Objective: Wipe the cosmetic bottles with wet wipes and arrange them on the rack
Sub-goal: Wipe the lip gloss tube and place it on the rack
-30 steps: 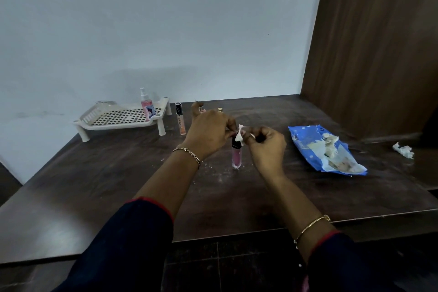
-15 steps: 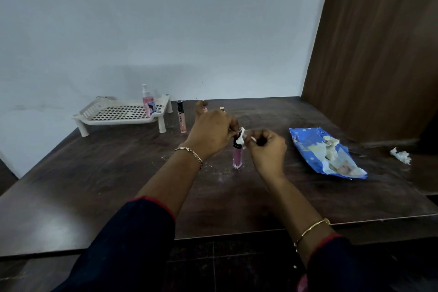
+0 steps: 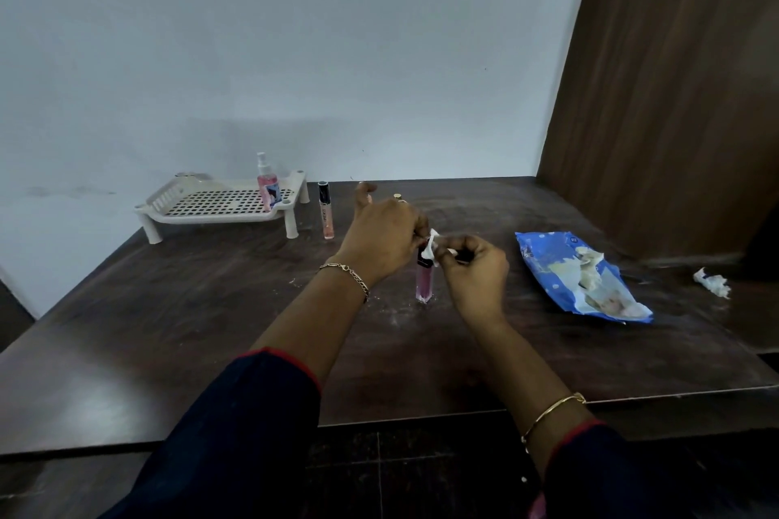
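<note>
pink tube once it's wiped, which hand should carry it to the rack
Left, probably. The left hand grips the pink tube at its cap, and the rack stands on that side. The right hand pinches the wipe and is farther from it.

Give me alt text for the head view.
The left hand holds an upright pink tube by its black cap while the right hand pinches a white wipe against it. A spray bottle stands on the white rack far left; a blue wipes pack lies right.
</note>
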The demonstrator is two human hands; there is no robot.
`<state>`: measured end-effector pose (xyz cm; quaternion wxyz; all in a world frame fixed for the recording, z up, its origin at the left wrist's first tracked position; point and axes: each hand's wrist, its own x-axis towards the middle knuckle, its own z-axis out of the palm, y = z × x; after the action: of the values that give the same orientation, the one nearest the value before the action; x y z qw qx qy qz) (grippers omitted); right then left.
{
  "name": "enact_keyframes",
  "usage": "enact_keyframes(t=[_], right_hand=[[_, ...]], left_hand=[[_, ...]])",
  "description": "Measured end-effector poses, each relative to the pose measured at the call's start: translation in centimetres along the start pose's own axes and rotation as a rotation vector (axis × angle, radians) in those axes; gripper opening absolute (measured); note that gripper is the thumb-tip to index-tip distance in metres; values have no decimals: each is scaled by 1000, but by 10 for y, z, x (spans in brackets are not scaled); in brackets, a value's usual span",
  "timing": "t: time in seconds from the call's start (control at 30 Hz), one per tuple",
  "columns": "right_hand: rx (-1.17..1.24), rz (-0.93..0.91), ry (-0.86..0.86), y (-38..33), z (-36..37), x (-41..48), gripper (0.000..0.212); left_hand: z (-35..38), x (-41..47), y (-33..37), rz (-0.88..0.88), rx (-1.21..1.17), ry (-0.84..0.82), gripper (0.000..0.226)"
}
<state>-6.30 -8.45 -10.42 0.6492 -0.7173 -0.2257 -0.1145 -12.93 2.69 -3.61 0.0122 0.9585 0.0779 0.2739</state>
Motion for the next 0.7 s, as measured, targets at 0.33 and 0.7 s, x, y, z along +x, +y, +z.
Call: enact_keyframes(t=[0.33, 0.7], right_hand=[[-183, 198, -84, 30, 0, -28, 15], [-104, 41, -35, 3, -3, -3, 21]], left_hand=[[0, -2, 3, -24, -24, -32, 11], [2, 1, 5, -164, -67, 2, 29]])
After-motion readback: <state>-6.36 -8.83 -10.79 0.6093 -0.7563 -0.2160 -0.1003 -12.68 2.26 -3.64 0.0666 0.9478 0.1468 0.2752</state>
